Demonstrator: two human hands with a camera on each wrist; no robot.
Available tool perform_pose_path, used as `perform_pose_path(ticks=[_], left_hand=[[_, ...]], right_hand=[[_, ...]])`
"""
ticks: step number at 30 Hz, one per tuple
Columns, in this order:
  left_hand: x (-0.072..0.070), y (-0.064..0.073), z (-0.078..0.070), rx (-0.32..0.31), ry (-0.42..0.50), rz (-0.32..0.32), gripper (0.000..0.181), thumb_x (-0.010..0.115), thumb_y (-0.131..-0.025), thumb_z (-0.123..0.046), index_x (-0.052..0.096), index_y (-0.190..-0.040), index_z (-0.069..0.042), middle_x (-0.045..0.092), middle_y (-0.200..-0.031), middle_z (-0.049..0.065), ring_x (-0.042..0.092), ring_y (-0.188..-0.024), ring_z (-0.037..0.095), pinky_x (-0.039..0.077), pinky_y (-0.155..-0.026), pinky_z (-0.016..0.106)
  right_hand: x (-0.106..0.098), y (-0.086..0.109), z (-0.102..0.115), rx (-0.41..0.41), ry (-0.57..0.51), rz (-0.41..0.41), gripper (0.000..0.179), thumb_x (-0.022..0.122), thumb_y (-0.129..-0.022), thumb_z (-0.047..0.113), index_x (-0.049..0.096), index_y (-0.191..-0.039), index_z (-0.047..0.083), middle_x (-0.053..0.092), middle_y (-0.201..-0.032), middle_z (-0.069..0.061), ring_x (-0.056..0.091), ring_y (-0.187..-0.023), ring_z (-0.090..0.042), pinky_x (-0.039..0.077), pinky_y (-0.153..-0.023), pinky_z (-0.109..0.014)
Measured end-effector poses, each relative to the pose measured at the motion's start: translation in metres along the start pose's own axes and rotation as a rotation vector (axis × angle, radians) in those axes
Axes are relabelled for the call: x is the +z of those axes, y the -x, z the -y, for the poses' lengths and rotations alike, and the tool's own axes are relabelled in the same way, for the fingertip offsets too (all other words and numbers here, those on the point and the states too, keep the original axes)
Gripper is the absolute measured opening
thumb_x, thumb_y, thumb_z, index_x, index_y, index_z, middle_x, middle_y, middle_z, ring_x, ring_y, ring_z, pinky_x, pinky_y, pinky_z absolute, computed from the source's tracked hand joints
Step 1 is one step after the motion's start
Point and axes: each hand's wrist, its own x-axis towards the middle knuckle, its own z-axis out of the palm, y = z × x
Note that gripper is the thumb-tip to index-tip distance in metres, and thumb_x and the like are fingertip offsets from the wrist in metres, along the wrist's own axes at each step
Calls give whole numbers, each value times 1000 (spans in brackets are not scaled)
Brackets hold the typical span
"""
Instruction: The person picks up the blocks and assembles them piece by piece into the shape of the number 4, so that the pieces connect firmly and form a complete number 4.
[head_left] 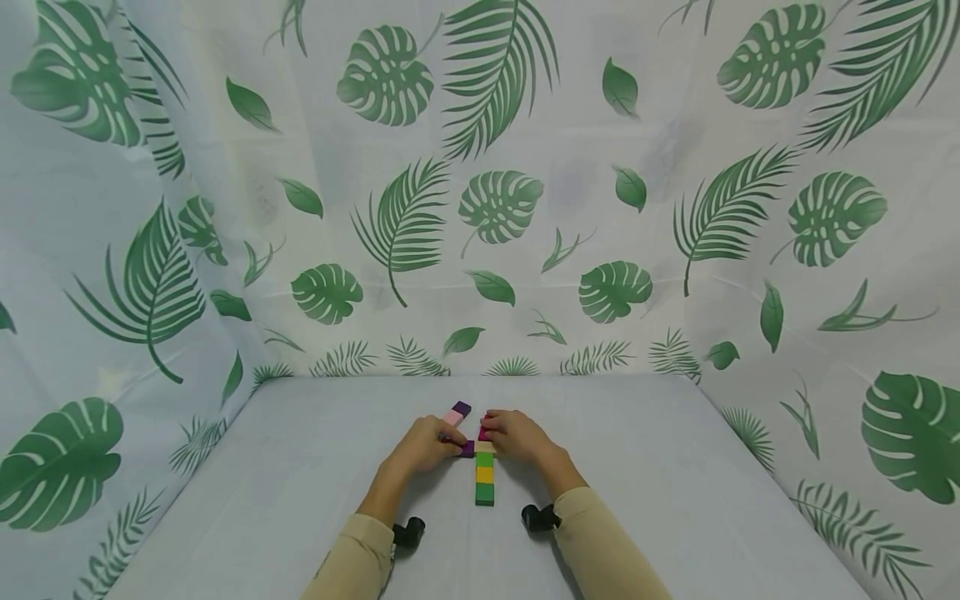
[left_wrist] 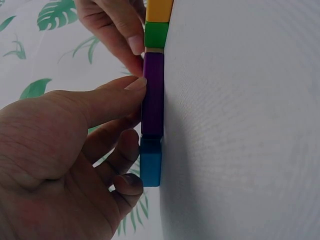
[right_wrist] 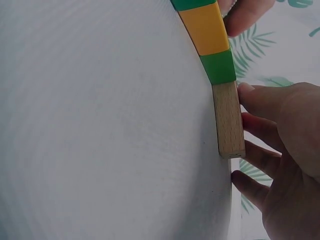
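Observation:
A short column of a green block (head_left: pixel 485 494), a yellow block (head_left: pixel 485 475) and another green block (head_left: pixel 484 459) lies on the table, with a bare wooden block (head_left: pixel 484 447) across its far end. My left hand (head_left: pixel 426 444) pinches a purple block (left_wrist: pixel 153 95) left of the wooden one. Beside that hand's curled fingers is a blue block (left_wrist: pixel 151 162), hidden by the hand in the head view. My right hand (head_left: pixel 517 433) has its fingertips on a magenta block (head_left: pixel 483 433), partly covered, beyond the wooden block. Its thumb lies close against the wooden block.
Beyond the left hand, a pink block (head_left: pixel 453 419) and a dark purple block (head_left: pixel 462 408) lie in a slanted line. Black wrist cameras hang under both sleeves. A leaf-printed cloth (head_left: pixel 495 250) stands behind and at both sides of the pale table (head_left: pixel 300 467).

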Motion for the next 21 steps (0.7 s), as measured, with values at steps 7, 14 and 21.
perform_pose_path(ticks=[7, 14, 21], left_hand=[[0, 1, -1, -11, 8, -2, 13, 78, -92, -7, 84, -103, -12, 79, -106, 3, 63, -100, 19, 52, -100, 51], [-1, 1, -1, -21, 3, 1, 14, 77, -93, -9, 84, -104, -14, 79, -106, 1, 63, -99, 18, 51, -100, 50], [-1, 1, 0, -9, 2, 2, 14, 77, -93, -8, 84, -104, -13, 80, -106, 1, 66, -102, 19, 51, -102, 51]], right_hand=[[0, 0, 0, -14, 7, 8, 37, 61, -104, 13, 65, -140, 5, 58, -151, -16, 53, -142, -37, 39, -118, -54], [0, 0, 0, -30, 12, 21, 37, 61, -104, 12, 64, -140, 4, 57, -152, -16, 52, -142, -38, 39, -119, -54], [-1, 0, 2, -28, 4, 38, 38, 60, -105, 12, 63, -141, 5, 55, -154, -16, 50, -144, -38, 38, -119, -54]])
